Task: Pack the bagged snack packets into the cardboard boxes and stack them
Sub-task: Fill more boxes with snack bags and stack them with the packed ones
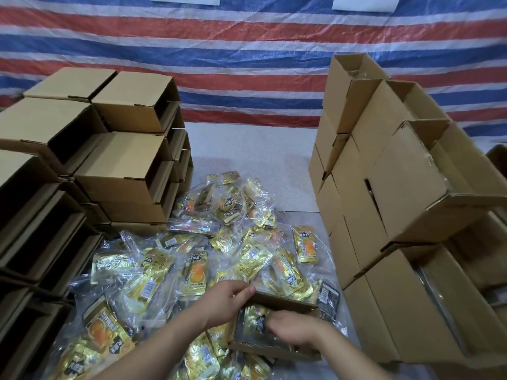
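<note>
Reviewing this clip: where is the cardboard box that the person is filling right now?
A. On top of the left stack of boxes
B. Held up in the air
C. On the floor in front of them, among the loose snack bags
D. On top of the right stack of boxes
C: the open box lies low among the snack bags, with the right hand inside it and the left hand at its rim.
</note>
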Action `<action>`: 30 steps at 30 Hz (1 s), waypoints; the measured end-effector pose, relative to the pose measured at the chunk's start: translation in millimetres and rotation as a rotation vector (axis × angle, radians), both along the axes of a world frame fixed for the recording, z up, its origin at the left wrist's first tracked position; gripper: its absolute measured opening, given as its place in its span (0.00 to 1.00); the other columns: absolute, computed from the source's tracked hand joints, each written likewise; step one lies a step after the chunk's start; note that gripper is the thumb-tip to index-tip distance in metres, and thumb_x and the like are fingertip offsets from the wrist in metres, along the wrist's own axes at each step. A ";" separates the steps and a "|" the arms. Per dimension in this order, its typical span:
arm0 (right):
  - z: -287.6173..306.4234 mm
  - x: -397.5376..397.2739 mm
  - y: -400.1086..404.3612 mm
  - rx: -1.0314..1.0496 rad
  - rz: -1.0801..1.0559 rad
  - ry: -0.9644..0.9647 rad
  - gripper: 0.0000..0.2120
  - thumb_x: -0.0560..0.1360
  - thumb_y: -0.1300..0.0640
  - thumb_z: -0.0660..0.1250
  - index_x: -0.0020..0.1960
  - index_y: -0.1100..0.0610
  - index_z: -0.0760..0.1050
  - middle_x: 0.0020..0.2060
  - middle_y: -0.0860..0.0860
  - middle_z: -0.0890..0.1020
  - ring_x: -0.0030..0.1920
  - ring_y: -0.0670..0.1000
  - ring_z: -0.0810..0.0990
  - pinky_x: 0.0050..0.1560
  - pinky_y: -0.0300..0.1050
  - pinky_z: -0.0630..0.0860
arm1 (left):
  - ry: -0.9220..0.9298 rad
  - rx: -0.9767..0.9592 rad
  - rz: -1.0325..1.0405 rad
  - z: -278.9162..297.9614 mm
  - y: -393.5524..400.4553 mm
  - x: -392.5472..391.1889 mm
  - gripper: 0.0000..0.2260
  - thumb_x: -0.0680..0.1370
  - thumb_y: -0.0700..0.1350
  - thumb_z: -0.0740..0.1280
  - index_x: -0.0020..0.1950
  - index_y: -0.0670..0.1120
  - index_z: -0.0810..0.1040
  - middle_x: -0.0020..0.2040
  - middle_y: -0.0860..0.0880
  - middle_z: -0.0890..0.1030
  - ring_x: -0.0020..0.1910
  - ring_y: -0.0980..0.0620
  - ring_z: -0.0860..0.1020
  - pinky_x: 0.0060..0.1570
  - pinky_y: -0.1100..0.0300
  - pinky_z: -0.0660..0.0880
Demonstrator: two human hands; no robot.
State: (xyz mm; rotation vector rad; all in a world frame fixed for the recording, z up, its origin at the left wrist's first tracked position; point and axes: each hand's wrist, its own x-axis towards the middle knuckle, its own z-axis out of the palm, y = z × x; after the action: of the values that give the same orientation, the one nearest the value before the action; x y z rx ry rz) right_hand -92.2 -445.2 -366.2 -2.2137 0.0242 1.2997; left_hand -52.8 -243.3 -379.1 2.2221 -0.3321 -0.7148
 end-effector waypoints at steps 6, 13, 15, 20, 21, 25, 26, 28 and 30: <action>18.5 -5.8 -13.2 0.100 -0.139 -0.220 0.13 0.81 0.49 0.58 0.44 0.52 0.78 0.39 0.50 0.81 0.37 0.48 0.77 0.39 0.44 0.72 | 0.011 -0.022 0.010 1.4 0.4 0.2 0.16 0.82 0.60 0.59 0.45 0.53 0.80 0.38 0.53 0.79 0.37 0.55 0.75 0.42 0.58 0.72; 40.8 17.9 -39.0 -0.042 0.053 -0.675 0.19 0.77 0.48 0.65 0.68 0.45 0.73 0.62 0.41 0.76 0.61 0.43 0.75 0.62 0.44 0.73 | 0.048 -0.020 0.012 6.8 -2.7 0.3 0.14 0.83 0.59 0.59 0.44 0.55 0.79 0.39 0.54 0.79 0.40 0.54 0.76 0.46 0.57 0.74; 34.0 21.7 -34.1 -0.140 0.177 -0.534 0.22 0.79 0.50 0.64 0.72 0.48 0.69 0.66 0.44 0.73 0.65 0.49 0.73 0.65 0.47 0.71 | 0.061 -0.024 0.012 10.1 -2.2 0.0 0.14 0.83 0.59 0.59 0.46 0.55 0.80 0.41 0.53 0.80 0.41 0.55 0.77 0.48 0.57 0.74; 19.9 15.7 -26.1 -0.158 0.241 -0.426 0.11 0.82 0.56 0.59 0.61 0.50 0.75 0.52 0.51 0.81 0.50 0.53 0.79 0.48 0.48 0.75 | 0.054 0.034 -0.005 17.7 0.0 0.2 0.16 0.83 0.60 0.58 0.49 0.52 0.81 0.44 0.48 0.82 0.44 0.52 0.79 0.50 0.56 0.75; 20.5 14.7 -27.1 -0.149 0.228 -0.434 0.10 0.82 0.56 0.59 0.60 0.50 0.75 0.51 0.51 0.81 0.50 0.53 0.79 0.49 0.48 0.76 | 0.063 0.032 0.003 19.3 -0.8 0.0 0.16 0.83 0.59 0.58 0.49 0.53 0.81 0.43 0.50 0.82 0.43 0.53 0.79 0.49 0.57 0.75; 32.6 11.9 -31.2 -0.158 0.150 -0.486 0.07 0.81 0.55 0.59 0.55 0.47 0.75 0.45 0.47 0.81 0.45 0.50 0.80 0.42 0.46 0.75 | 0.047 -0.046 0.139 34.8 -9.3 -0.1 0.11 0.84 0.58 0.57 0.56 0.57 0.77 0.54 0.55 0.80 0.53 0.58 0.77 0.51 0.64 0.72; 39.9 11.2 -33.5 -0.159 0.108 -0.493 0.07 0.81 0.54 0.60 0.55 0.46 0.75 0.44 0.46 0.81 0.43 0.49 0.80 0.41 0.46 0.75 | 0.002 -0.067 0.198 40.9 -11.0 -0.3 0.13 0.83 0.59 0.57 0.62 0.57 0.75 0.60 0.57 0.77 0.59 0.58 0.75 0.56 0.63 0.70; 57.8 11.7 -42.2 -0.152 -0.005 -0.512 0.06 0.81 0.54 0.60 0.52 0.46 0.74 0.42 0.46 0.82 0.41 0.47 0.81 0.41 0.47 0.79 | -0.200 -0.060 0.206 58.7 -13.2 -2.9 0.21 0.82 0.62 0.55 0.71 0.55 0.71 0.68 0.60 0.71 0.67 0.59 0.69 0.66 0.60 0.66; 80.0 14.7 -54.3 -0.169 -0.092 -0.549 0.05 0.81 0.54 0.61 0.51 0.46 0.74 0.42 0.48 0.82 0.41 0.48 0.82 0.41 0.47 0.79 | -0.461 -0.033 0.033 79.3 -15.7 -7.2 0.27 0.80 0.67 0.53 0.74 0.55 0.68 0.72 0.62 0.66 0.70 0.62 0.64 0.72 0.59 0.61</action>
State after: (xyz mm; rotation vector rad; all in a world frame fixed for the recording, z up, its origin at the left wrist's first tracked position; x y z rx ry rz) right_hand -77.6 -499.5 -286.2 -2.6088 0.0275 0.6272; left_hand -60.0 -259.1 -299.8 2.3385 -0.5266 -0.1686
